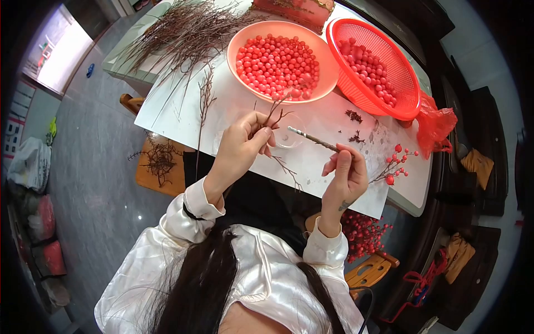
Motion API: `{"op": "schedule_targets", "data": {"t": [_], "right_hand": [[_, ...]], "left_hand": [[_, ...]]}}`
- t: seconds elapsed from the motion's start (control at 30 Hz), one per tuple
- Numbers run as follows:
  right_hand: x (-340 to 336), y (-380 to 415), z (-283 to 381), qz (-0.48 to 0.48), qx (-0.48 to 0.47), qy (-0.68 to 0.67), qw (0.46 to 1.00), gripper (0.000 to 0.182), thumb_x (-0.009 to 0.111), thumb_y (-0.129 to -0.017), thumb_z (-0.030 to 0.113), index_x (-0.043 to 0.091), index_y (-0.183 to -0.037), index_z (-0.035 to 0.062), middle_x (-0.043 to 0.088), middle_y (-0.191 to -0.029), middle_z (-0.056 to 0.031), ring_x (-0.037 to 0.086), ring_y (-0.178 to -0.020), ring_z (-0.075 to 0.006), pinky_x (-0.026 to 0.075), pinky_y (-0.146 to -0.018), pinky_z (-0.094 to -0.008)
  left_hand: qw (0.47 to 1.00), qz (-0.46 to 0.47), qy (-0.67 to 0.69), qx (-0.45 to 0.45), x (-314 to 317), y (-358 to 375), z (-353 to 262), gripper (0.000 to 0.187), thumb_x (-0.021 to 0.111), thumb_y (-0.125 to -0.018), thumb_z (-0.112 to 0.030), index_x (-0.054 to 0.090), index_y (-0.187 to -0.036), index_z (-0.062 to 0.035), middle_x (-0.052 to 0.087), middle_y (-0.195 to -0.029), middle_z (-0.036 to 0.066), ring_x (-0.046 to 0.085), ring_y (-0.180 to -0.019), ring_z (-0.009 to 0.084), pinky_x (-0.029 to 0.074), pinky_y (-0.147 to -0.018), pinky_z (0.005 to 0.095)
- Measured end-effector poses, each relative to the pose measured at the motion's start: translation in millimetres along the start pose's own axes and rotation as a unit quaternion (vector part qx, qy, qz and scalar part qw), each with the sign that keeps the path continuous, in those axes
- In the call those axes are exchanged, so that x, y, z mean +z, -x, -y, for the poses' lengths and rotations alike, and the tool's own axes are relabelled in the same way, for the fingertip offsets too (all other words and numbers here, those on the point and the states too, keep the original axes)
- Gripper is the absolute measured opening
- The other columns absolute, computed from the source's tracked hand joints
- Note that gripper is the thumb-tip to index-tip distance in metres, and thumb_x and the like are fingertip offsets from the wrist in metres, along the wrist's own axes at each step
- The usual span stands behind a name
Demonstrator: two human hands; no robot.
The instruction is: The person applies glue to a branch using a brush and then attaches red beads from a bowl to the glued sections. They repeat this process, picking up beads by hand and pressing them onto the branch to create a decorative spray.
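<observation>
My left hand (pixel 240 146) is closed around a thin brown branched artificial twig (pixel 277 109), whose forked tips point up and away from me. A bare side branch (pixel 288 171) shows below that hand. My right hand (pixel 350 173) pinches a slim dark stick (pixel 317 140) with a whitish, coated-looking tip, pointed toward the twig without touching it. Beneath the two hands, a round clear dish (pixel 290 133) stands on the white paper. Just beyond is a pink bowl (pixel 232 51) filled with red berry-like beads (pixel 278 62). A twig with red berries (pixel 396 164) lies right of my right hand.
A red mesh basket (pixel 409 78) with more berries stands at the back right, beside a red plastic bag (pixel 436 125). Bare twigs (pixel 181 33) are heaped at the back left. Wooden stools hold dark twigs (pixel 160 161) at left and a red berry bunch (pixel 364 234) at right.
</observation>
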State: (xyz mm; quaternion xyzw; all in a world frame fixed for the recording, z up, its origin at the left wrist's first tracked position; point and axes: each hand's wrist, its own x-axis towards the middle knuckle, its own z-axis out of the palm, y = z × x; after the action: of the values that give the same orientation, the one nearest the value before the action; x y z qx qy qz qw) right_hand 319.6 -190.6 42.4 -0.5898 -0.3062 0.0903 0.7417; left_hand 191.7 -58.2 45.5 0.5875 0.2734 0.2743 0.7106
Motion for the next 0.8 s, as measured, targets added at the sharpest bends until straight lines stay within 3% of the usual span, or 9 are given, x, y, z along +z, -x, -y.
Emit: {"op": "schedule_targets", "data": {"t": [0.3,0.57,0.8], "right_hand": [[-4.2,-1.5,1.3,-0.014,-0.005,-0.034,0.999,0.016,0.051,-0.09,0.012,0.057,-0.091,-0.0028,0.051,-0.068,-0.0035,0.045,-0.052,-0.0063,0.038,-0.046,-0.0184],[-6.5,0.0,5.5,-0.016,-0.012,-0.057,0.998,0.015,0.051,-0.09,0.011,0.056,-0.091,-0.0029,0.051,-0.066,-0.0034,0.045,-0.052,-0.0066,0.039,-0.047,-0.0185],[-2.5,0.3,-3.6,-0.012,-0.016,0.017,1.0,0.017,0.051,-0.091,0.013,0.057,-0.092,-0.0031,0.051,-0.067,-0.0043,0.046,-0.052,-0.008,0.04,-0.046,-0.0202]], "left_hand": [[1.0,0.017,-0.013,-0.016,8.5,-12.3,8.9,0.014,0.048,-0.086,0.0,0.041,-0.097,0.0039,0.058,-0.074,0.012,0.048,-0.049,0.0071,0.049,-0.049,0.0216],[0.999,0.017,-0.028,-0.032,10.1,-16.8,13.5,0.014,0.049,-0.086,0.0,0.041,-0.096,0.0044,0.058,-0.073,0.012,0.047,-0.048,0.0069,0.049,-0.048,0.022],[0.999,0.022,-0.025,-0.03,8.1,-15.7,13.0,0.014,0.05,-0.086,-0.001,0.043,-0.096,0.0045,0.059,-0.075,0.012,0.047,-0.048,0.0068,0.05,-0.049,0.0228]]}}
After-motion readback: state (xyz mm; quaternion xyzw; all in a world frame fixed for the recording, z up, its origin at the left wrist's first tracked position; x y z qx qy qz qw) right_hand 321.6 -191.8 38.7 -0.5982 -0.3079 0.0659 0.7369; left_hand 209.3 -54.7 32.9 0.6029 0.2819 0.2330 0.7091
